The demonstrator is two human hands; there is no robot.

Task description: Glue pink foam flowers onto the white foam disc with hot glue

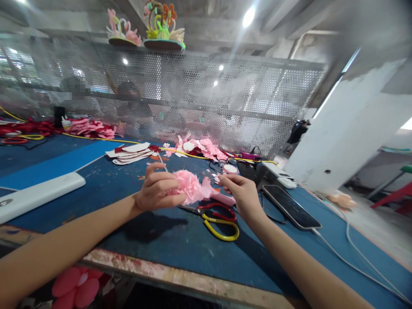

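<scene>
My left hand (161, 189) is closed round a ruffled pink pompom-like flower (188, 186), held above the table, with its index finger raised. To the right, my right hand (241, 193) has thumb and forefinger pinched together; pale scraps show by the fingertips, and whether one is gripped I cannot make out. Between the hands, a pink glue gun (222, 197) lies on the table, partly hidden by the flower. Just in front of it rest scissors (220, 223) with one red and one yellow handle loop, blades pointing left under the flower.
A phone (291, 206) with a white cable lies at right. Stacked white cut-outs (133, 153) and pink fabric pieces (206, 148) lie behind. A long white device (41, 193) is at left. A perforated metal screen (193, 94) stands behind the blue table (154, 249).
</scene>
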